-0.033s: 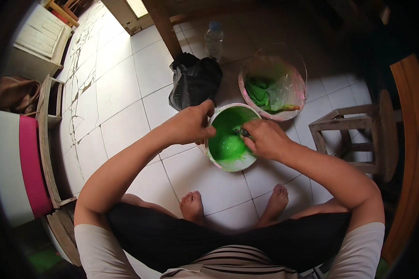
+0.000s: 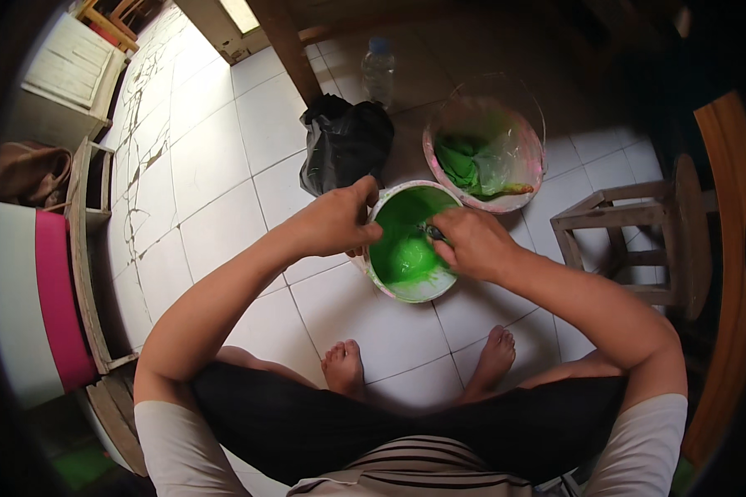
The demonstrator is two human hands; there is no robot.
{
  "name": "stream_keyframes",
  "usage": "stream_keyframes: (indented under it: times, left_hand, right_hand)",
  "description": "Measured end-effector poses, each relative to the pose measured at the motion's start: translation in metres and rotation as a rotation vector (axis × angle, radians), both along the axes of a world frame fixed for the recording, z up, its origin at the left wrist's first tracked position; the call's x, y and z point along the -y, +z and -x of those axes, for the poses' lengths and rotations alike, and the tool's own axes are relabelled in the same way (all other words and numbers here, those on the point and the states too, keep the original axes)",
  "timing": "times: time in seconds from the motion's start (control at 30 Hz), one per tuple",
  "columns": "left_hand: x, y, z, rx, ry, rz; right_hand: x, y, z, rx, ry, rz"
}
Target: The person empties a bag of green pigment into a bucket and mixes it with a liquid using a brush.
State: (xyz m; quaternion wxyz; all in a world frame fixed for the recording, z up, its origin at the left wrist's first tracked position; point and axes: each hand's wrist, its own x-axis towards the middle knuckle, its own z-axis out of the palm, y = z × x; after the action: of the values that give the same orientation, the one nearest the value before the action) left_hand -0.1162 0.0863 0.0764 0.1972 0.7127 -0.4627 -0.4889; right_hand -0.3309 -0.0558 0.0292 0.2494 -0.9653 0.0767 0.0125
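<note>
A white bucket (image 2: 433,291) coated inside with bright green paint (image 2: 410,258) stands tilted on the floor in front of my feet. My left hand (image 2: 346,219) is closed on its left rim, with the thumb over the edge. Inside the right part of the opening, my right hand (image 2: 472,242) is wrapped round the dark handle of a tool (image 2: 434,233). Its working end reaches toward the paint and cannot be made out. Just beyond, a larger pink-stained bucket (image 2: 428,149) holds a clear plastic bag and green-stained material (image 2: 464,166).
A black plastic bag (image 2: 346,145) and a clear bottle with a blue cap (image 2: 379,70) stand beyond the bucket. A wooden stool (image 2: 613,214) lies on its side at right. Wooden furniture (image 2: 83,248) lines the left. My bare feet (image 2: 342,364) rest on white floor tiles (image 2: 398,331).
</note>
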Motion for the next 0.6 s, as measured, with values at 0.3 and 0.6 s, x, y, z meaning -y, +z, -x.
stream_keyframes:
  times: [0.3,0.6]
  left_hand:
    - [0.002,0.003,0.001,-0.134,0.04,-0.04]
    - [0.003,0.003,0.004,-0.163,0.015,-0.035]
  right_hand:
    - [0.006,-0.019,0.001,0.025,-0.01,0.144]
    - [-0.012,-0.011,0.013,-0.289,-0.115,-0.114]
